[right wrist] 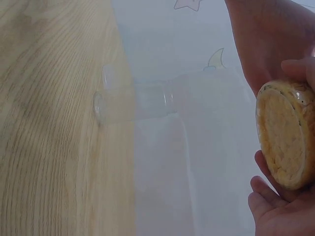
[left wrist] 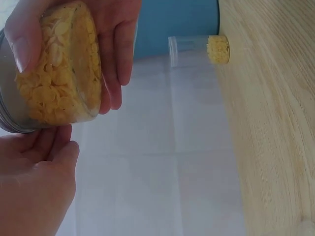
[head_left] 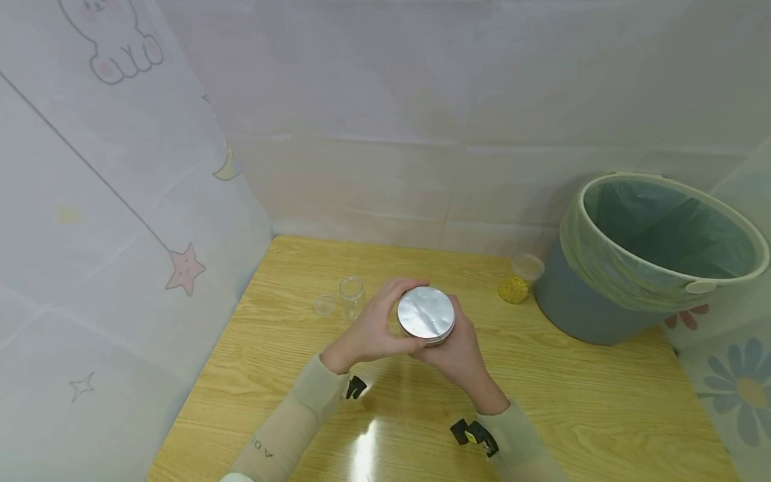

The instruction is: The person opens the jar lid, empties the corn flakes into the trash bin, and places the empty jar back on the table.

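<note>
Both hands hold a see-through jar of yellow flakes above the table. Its round silver lid faces up in the head view. My left hand curls round the lid and upper rim, thumb on the near side. Lower down, my right hand grips the body of the jar, its thumb lying against the wall in the left wrist view. The flakes show through the jar's bottom in the right wrist view.
A clear glass jar stands left of my hands beside a small clear disc-shaped lid. Back right is a clear container with yellow flakes at its bottom, close to a large lined bin. Draped sheets border the wooden table.
</note>
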Motion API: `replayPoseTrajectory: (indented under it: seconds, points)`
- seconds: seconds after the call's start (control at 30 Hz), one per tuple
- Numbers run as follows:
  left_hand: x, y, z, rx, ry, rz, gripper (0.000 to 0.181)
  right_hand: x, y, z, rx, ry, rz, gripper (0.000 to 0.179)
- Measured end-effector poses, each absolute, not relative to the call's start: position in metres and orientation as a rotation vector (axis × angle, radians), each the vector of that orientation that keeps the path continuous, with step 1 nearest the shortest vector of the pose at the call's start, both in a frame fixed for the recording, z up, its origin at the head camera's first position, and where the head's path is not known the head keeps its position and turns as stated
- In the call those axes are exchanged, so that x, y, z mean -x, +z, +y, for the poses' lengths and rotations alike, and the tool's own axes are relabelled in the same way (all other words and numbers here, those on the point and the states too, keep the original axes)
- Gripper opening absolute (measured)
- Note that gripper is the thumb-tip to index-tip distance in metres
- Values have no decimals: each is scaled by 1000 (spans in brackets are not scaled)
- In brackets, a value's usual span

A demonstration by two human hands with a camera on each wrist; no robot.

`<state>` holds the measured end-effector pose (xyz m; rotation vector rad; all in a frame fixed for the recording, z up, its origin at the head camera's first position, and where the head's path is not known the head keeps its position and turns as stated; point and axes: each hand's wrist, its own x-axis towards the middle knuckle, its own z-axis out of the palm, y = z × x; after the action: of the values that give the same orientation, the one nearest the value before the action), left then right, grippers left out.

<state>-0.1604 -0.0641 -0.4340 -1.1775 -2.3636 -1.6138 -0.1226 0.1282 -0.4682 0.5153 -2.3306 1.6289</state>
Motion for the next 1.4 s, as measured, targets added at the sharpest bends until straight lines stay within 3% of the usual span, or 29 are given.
replayPoseTrajectory:
  seconds: [0.47,0.73,1.0,1.4]
  points:
    - [160,-434,-60,955,-1520,-2424,94,123,-469,127,-571,1643,-2303,77]
    - [162,-434,-64,1048,-1484,-2417,105,122,-467,127,-558,1630,-2316,78]
    - [164,-434,-67,1210,-1522,-2402,89,122,-467,128,-559,1629,-2324,72]
    - [162,-434,-62,1044,-1559,-2444,90,122,-468,128,-550,1578,-2335,78]
